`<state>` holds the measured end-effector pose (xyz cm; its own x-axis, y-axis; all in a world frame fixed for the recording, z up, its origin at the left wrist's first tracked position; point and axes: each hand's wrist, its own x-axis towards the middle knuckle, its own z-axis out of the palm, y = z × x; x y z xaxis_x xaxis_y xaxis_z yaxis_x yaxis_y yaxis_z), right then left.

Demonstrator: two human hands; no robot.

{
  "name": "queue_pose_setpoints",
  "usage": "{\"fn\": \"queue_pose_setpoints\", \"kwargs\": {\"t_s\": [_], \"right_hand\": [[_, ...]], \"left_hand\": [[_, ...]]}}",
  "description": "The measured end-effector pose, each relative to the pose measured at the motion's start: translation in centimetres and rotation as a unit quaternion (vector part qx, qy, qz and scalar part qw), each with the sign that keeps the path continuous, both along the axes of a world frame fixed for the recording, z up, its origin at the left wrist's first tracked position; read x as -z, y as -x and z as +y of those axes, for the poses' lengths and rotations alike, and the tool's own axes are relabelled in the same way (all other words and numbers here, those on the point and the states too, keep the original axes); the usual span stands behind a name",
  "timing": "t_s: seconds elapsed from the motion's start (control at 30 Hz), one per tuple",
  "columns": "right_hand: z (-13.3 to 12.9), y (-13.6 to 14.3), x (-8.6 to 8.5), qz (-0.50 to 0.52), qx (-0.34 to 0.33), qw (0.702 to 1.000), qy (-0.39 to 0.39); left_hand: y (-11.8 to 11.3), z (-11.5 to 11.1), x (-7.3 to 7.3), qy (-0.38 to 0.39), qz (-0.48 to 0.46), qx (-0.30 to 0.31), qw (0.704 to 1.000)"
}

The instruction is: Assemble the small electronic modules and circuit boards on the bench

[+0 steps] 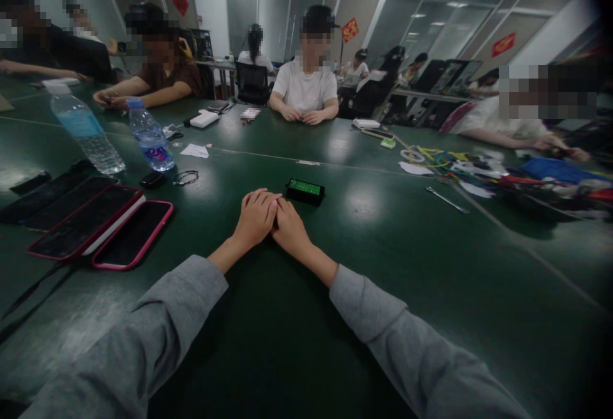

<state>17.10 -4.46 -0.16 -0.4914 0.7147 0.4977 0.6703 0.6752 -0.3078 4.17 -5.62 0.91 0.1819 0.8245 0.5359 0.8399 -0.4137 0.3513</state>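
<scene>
My left hand (258,216) and my right hand (291,226) meet above the green tabletop (306,336), fingertips touching. The fingers of both are curled and pressed together, and whatever lies beneath or between them, if anything, is hidden. Just beyond my right hand sits a small black box (306,199), its top showing a green circuit board (306,187). The box appears apart from my fingers, or nearly touching them; I cannot tell which.
Phones, including one in a pink case (133,235), lie at left near a water bottle (89,128) and a purple-labelled bottle (151,138). A wrench (447,200) and a heap of cables (536,179) lie at right. Several people sit around the table.
</scene>
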Motion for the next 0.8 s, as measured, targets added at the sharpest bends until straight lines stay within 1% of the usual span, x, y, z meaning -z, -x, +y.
{"fn": "queue_pose_setpoints", "kwargs": {"t_s": [0.33,0.8], "right_hand": [[-0.01,-0.05,-0.03,0.003,-0.002,1.0,0.017],[0.15,-0.07,0.19,-0.007,-0.001,1.0,0.008]], "left_hand": [[-0.01,0.01,0.03,0.004,0.005,-0.003,1.0],[-0.08,0.07,0.06,0.003,0.01,-0.006,1.0]]}}
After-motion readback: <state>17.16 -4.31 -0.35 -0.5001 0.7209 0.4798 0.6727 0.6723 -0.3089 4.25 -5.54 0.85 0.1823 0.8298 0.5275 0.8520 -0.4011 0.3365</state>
